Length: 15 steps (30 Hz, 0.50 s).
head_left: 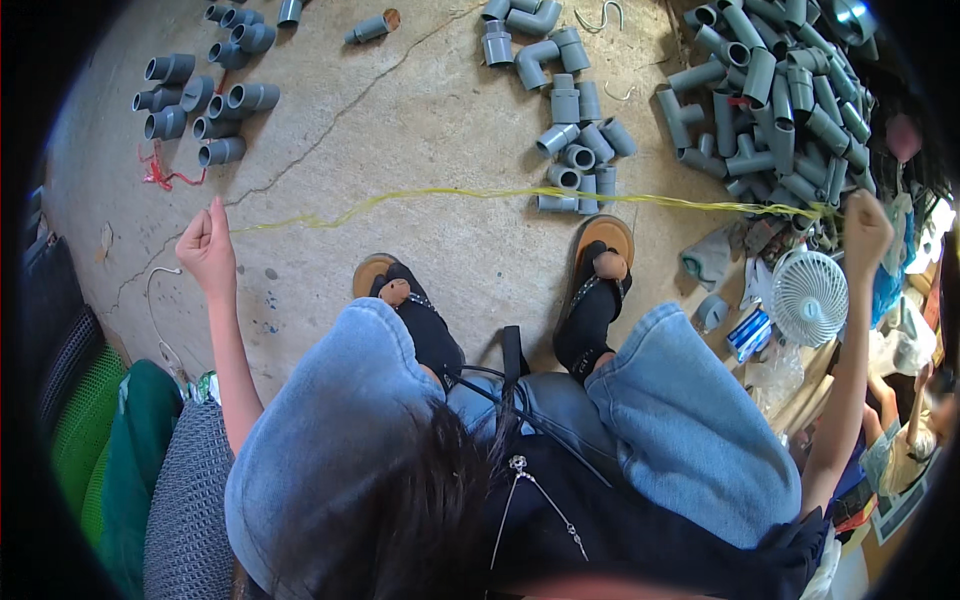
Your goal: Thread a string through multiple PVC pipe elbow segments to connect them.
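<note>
A thin yellow plastic string (420, 191) stretches across in front of me, above the concrete floor. My left hand (208, 250) is closed in a fist on its left end, thumb up. Out to the right, my right hand (866, 232) is closed on the other end, where the string looks bunched and frayed. Between the hands it runs slightly wavy, passing over the nearest grey pipe fittings (562, 178) of a middle group. Both arms are spread wide.
Grey fittings (222, 152) stand strung on red string (160, 172) at the left. A large pile of pipe tees (760, 80) lies at the far right, near a white fan (809, 298). Rolls of mesh (185, 500) stand at my left; another person (905, 440) sits at the right.
</note>
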{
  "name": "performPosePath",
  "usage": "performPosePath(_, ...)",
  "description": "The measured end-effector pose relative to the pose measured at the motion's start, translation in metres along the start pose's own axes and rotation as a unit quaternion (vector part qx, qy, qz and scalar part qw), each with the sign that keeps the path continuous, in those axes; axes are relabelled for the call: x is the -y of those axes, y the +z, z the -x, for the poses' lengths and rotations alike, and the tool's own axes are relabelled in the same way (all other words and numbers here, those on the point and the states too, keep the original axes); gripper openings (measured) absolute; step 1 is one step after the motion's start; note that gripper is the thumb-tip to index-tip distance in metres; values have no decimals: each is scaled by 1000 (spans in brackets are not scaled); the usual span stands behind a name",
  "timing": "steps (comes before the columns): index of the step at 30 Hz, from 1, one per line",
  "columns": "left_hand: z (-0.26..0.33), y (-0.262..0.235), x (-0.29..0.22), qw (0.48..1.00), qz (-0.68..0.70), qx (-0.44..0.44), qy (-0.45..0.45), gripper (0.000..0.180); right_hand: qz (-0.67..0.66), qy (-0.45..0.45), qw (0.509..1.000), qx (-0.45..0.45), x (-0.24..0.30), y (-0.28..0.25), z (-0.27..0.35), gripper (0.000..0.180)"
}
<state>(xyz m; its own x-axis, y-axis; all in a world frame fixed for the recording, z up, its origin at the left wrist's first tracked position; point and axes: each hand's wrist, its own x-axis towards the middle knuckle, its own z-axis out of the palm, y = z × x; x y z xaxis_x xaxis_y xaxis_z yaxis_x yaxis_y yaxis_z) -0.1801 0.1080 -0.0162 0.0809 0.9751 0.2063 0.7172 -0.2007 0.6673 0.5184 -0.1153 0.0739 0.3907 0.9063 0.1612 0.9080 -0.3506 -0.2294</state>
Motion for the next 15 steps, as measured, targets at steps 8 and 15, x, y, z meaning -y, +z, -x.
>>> performPosePath(8, -13, -28, 67, 986, -61, -143, -65, 40, -82, 73, 940, 322, 106, 13, 54, 30)
performPosePath(15, 13, -129, 153, 950, -190, -241, -58, 33, -168, 90, 897, 399, 82, 71, 103, 19)
